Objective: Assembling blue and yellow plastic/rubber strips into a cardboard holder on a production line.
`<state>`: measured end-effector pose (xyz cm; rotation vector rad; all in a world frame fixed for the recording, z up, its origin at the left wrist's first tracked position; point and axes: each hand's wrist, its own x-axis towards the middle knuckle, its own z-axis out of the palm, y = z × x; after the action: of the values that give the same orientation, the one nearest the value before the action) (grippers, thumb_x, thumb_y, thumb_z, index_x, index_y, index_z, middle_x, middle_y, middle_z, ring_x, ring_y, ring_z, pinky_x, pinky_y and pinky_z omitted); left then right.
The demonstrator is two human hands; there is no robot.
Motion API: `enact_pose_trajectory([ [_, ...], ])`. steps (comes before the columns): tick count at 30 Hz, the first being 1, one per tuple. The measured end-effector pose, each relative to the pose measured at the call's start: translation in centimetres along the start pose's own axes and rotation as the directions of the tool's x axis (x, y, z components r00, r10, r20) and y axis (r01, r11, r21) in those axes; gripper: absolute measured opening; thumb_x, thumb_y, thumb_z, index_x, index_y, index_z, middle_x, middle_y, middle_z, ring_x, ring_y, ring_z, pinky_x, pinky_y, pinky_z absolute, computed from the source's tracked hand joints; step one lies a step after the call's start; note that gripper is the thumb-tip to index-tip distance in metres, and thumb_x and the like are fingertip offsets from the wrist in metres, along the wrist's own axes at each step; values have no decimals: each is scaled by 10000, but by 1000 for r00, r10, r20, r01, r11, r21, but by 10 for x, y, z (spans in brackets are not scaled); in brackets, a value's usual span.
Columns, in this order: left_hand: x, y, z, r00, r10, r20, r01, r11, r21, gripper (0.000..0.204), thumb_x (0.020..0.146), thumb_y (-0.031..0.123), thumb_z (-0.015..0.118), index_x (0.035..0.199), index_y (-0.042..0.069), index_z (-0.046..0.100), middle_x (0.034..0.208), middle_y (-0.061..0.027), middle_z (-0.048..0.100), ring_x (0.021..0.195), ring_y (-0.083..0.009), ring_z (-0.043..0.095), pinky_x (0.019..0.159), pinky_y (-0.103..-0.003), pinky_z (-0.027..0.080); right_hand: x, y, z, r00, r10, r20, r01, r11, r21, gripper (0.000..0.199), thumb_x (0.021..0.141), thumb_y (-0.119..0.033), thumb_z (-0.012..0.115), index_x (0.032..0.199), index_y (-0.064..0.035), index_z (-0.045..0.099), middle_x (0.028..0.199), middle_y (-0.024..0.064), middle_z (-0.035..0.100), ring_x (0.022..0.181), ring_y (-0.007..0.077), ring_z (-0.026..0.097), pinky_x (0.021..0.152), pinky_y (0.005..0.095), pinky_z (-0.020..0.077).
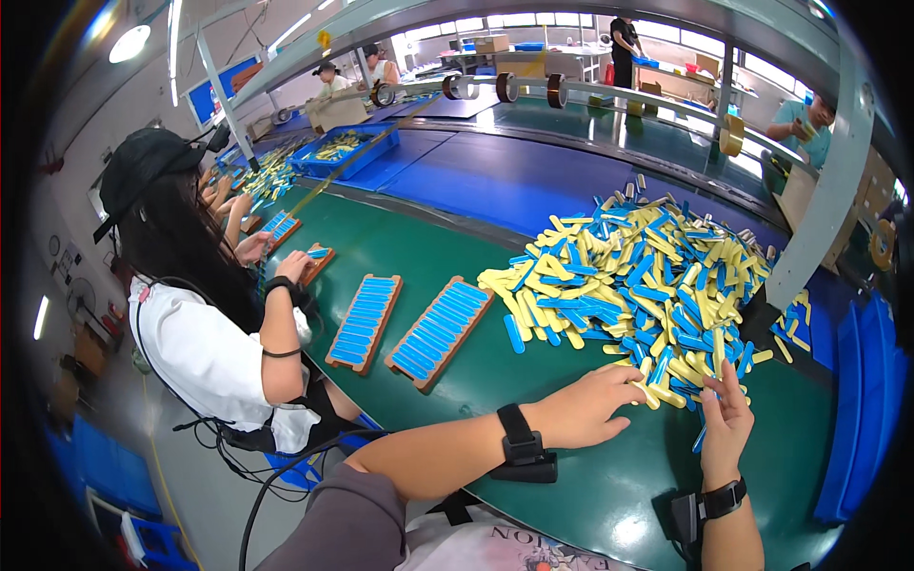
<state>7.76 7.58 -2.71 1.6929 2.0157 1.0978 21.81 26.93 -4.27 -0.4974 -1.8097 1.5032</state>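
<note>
Head view | left hand (590, 404) flat on strip pile (638, 285) | right hand (725, 423) apparently pinching blue strip (702, 436)

Left hand (586, 404) flat on the green table (533, 381), fingertips at the near edge of the big heap of blue and yellow sticks (638, 285). Right hand (725, 419) raised beside it, pinching one blue stick (705, 428). Two wooden trays (405, 324) lined with blue sticks lie to the left, near a co-worker in a white shirt (205, 357) filling a smaller tray (317, 259).
</note>
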Motion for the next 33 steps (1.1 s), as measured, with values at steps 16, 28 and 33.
enact_pose_trajectory([
  [16, -6, 2, -4, 988, 106, 112, -118, 987, 113, 371, 822, 140, 683, 1162, 45, 569, 1290, -174, 480, 1244, -336, 441, 1027, -437, 367, -4, -2, 1, 992, -123, 35, 118, 986, 116, 137, 910, 49, 555, 1044, 46, 582, 932, 94, 617, 819, 133, 622, 740, 254, 534],
  [28, -60, 29, -79, 987, -144, 65, 76, 794, 604, 398, 783, 195, 713, 1135, 44, 602, 1229, -137, 563, 1129, -307, 531, 928, -394, 419, -10, -12, -5, 996, 9, 92, -26, 983, 181, 246, 903, 20, 586, 1147, 53, 578, 989, 139, 679, 874, 170, 678, 788, 272, 550],
  [33, -72, 17, -74, 910, -389, 142, 252, 792, 556, 408, 809, 206, 687, 1136, -16, 587, 1200, -171, 581, 1085, -341, 557, 936, -397, 447, -10, -15, -3, 995, -3, 99, -11, 990, 141, 215, 899, 24, 585, 1111, 61, 598, 971, 126, 679, 863, 162, 675, 776, 265, 547],
])
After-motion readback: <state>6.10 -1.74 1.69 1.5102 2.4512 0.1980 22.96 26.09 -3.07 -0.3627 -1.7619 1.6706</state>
